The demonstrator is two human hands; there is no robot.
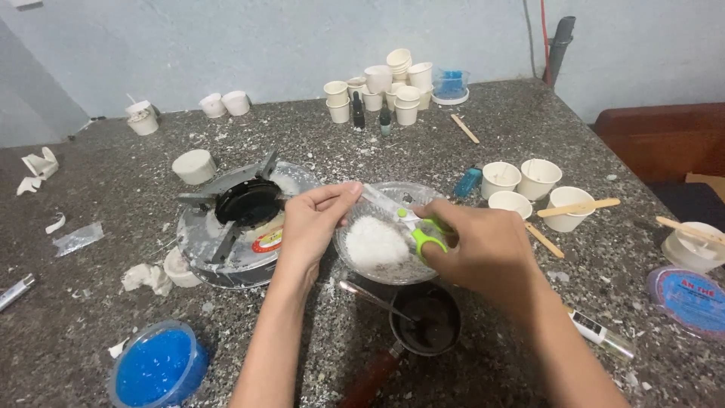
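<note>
My right hand [483,245] grips a pair of scissors [411,225] with green handles, blades pointing left over a clear glass bowl [362,268]. The bowl holds a heap of white flakes [374,243]. My left hand [316,221] pinches something thin at the bowl's far left rim, right by the scissor blades; what it holds is too small to make out. Just below the bowl sits a small dark pot [427,319] with a spoon [371,298] resting in it.
A small round burner [242,219] stands left of the bowl. Several white paper cups [521,185] sit at right, some with wooden sticks, and more cups [381,91] cluster at the back. A blue tub [157,369] is near left, a blue lighter [468,181] behind the bowl.
</note>
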